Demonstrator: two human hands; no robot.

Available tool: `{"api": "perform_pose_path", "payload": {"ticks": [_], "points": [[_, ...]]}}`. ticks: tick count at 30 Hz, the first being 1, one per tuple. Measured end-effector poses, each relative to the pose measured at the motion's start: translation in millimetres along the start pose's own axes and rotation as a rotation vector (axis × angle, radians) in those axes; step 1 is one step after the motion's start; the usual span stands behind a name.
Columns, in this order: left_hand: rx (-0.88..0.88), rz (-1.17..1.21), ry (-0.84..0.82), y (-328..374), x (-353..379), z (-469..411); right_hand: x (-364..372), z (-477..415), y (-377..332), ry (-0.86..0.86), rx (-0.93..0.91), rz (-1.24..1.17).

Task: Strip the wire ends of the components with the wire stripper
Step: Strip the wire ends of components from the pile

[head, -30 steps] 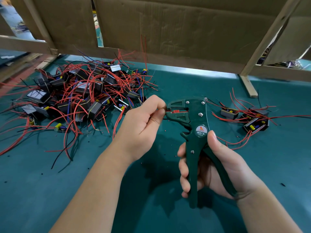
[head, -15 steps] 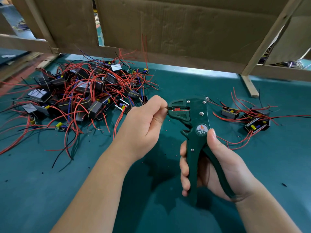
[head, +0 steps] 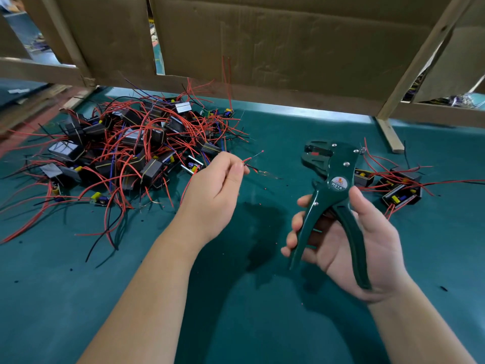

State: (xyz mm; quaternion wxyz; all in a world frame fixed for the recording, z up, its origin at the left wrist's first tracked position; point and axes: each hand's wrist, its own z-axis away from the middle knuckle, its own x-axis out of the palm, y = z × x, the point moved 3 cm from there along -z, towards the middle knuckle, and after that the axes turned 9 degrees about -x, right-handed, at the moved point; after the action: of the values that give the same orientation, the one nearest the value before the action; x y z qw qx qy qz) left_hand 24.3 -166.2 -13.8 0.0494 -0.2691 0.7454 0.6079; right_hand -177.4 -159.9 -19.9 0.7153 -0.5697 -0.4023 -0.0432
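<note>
A: Green tabletop (head: 65, 298); how far along?
B: Early, I judge; few components (head: 399, 190) right of the wire stripper (head: 331, 185), a big pile (head: 126, 153) left of it; right hand (head: 378, 248) grips it, left hand (head: 215, 190) pinches wire ends (head: 249, 159) beside it.

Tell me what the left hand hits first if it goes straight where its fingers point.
Probably the head of the wire stripper, held up by the right hand. The left hand pinches wire ends aimed rightward at it. Depth is unclear, so it might pass by.
</note>
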Motion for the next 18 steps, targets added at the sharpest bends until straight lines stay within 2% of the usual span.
{"api": "perform_pose_path", "payload": {"ticks": [8,18], "points": [[-0.038,0.171,-0.063,11.7,5.0,3.9,12.0,3.9,15.2,-0.184,0.229,-0.028],[-0.082,0.411,-0.160,19.6,3.3,6.9,16.1,6.8,14.3,-0.332,0.286,-0.144]]}}
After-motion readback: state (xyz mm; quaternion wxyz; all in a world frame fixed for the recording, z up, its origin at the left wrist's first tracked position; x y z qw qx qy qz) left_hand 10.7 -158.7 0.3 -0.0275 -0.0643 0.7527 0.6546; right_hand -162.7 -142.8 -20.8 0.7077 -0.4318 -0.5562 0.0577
